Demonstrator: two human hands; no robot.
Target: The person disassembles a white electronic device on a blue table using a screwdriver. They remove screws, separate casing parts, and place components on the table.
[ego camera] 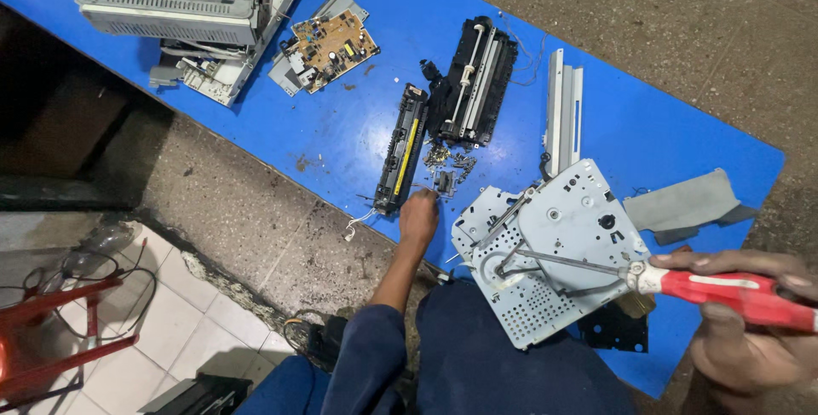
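Left hand (418,215) stretched forward to the near edge of the small pile of loose screws (449,162) on the blue counter (366,125), fingers curled down and bunched at the tips; whether pinching a screw or only touching the heap, cannot tell, fingertips hidden behind the knuckles. Right hand (750,330) closed in a full fist-grip around the red handle of a screwdriver (682,283), long steel shaft lying across the perforated grey metal chassis plate (554,253), tip down near the plate's left side.

Plate resting partly on the counter edge, partly over the lap in dark blue trousers. Likely stiff, thin sheet steel: fairly light but with sharp stamped edges and tabs, best taken by a flat rim away from the cut-outs. Screws tiny, hard, prone to roll and slip, so a fingertip pinch one at a time, probably. Screwdriver handle smooth plastic, firm whole-hand hold suits it.

Just beyond the screws, a long black fuser-like unit with a yellow strip (400,152), and beside that a black roller assembly (473,83). Further right, a pale grey rail (562,108) and a flat grey plastic panel (682,204). Far left, a brown circuit board (334,44) and a grey printer housing (175,6).
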